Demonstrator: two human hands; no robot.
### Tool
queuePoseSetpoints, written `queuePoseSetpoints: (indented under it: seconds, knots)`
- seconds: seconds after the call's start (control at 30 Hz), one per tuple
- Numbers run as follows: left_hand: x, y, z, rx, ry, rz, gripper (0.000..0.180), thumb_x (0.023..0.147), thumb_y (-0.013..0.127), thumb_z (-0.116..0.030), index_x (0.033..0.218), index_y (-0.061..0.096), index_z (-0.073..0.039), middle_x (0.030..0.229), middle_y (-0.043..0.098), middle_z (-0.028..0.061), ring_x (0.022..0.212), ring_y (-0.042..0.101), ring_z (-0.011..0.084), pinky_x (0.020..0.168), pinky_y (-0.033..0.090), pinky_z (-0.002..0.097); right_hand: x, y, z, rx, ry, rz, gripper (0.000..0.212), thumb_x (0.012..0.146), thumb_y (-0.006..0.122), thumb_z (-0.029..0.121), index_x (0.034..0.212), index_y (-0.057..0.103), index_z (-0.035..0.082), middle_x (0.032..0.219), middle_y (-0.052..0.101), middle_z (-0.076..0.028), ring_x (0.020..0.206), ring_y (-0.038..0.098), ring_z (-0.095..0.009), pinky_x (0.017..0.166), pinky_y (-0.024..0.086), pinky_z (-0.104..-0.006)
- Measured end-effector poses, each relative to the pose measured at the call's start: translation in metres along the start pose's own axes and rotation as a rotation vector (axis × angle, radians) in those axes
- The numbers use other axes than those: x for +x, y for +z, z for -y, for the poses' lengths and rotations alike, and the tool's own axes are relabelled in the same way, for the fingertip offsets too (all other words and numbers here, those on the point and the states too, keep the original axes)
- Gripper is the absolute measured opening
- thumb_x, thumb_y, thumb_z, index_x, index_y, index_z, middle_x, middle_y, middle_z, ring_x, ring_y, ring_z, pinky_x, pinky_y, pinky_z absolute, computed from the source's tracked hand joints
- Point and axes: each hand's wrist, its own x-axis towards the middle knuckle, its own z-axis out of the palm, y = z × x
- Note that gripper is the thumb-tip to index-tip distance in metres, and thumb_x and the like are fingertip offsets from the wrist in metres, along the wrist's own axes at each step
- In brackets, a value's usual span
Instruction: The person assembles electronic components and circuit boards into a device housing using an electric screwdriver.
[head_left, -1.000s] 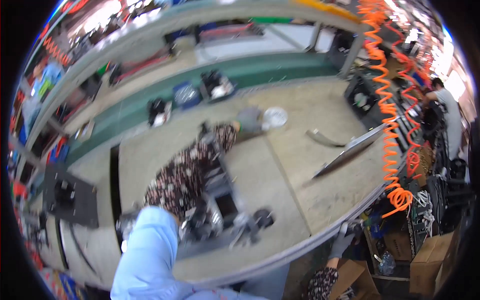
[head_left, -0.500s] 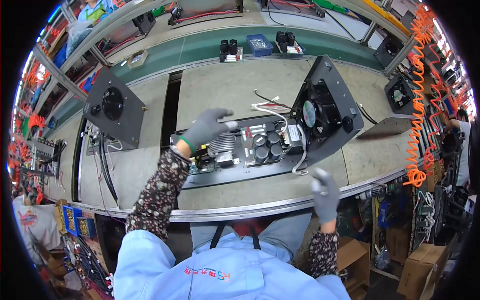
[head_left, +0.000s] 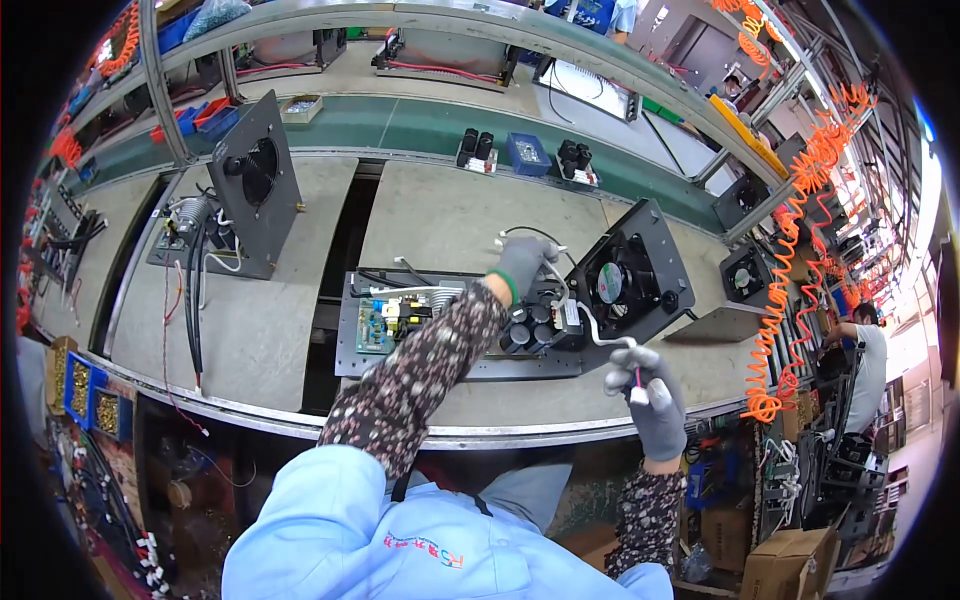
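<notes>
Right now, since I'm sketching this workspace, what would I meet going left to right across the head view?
Blue bins, upright dark fan panel, blue-green circuit board, gloved left hand, gloved right hand holding a white connector, orange coiled hose.

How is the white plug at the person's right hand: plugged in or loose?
Loose. The white plug shows at the gloved right hand, its end in open air, with no socket against it.
</notes>
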Motion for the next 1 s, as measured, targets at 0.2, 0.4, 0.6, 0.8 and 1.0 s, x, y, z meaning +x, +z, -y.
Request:
queuePoseSetpoints:
  seconds: [0.2,0.4,0.6,0.8,1.0]
  knots:
    - [-0.122,0.023,0.036,-0.014,0.387,-0.054,0.020,0.078,0.063,-0.015,0.090,0.059,0.001,0.084,0.058,0.0046,0.078,0.056,0.0144,0.071,0.046,0.0275,0.043,0.000,0.013,-0.108,-0.046,0.095,0.054,0.089,0.053,0.033,0.128,0.039,-0.002,0.123,0.050,-0.019,0.099,0.058,-0.021,0.083,0.047,-0.0317]
    - [-0.194,0.018,0.140,0.997,0.728,0.154,0.023,0.072,0.064,-0.020,0.094,0.062,-0.011,0.102,0.056,0.0088,0.118,0.043,0.0269,0.089,0.040,0.0400,0.076,0.009,0.013,-0.524,-0.072,0.098,0.044,0.091,0.053,0.027,0.122,0.045,-0.003,0.116,0.057,-0.016,0.087,0.059,-0.013,0.073,0.048,-0.0244]
    - [-0.203,0.002,0.150,1.356,0.780,0.250,0.030,0.074,0.059,-0.023,0.100,0.058,-0.008,0.104,0.055,0.0069,0.116,0.044,0.0229,0.084,0.039,0.0350,0.120,0.040,0.028,-1.241,-0.667,-0.014,0.017,0.083,0.059,0.020,0.081,0.066,0.004,0.080,0.059,-0.010,0.077,0.057,-0.022,0.068,0.045,-0.0304]
    - [-0.204,0.000,0.153,1.322,0.838,0.199,0.023,0.075,0.053,-0.017,0.096,0.057,-0.007,0.101,0.057,0.0076,0.115,0.045,0.0232,0.085,0.039,0.0334,0.169,0.072,-0.020,-0.996,0.426,0.344,0.019,0.088,0.053,0.012,0.103,0.056,0.001,0.070,0.064,-0.008,0.066,0.062,-0.012,0.056,0.047,-0.0247]
    - [-0.204,0.003,0.149,1.344,0.749,0.274,0.027,0.076,0.054,-0.017,0.102,0.058,-0.010,0.106,0.055,0.0057,0.119,0.043,0.0228,0.086,0.038,0.0338,0.213,0.064,-0.111,-1.508,0.623,0.643,0.029,0.076,0.064,0.026,0.088,0.068,0.000,0.084,0.066,-0.019,0.076,0.066,-0.027,0.067,0.050,-0.0352]
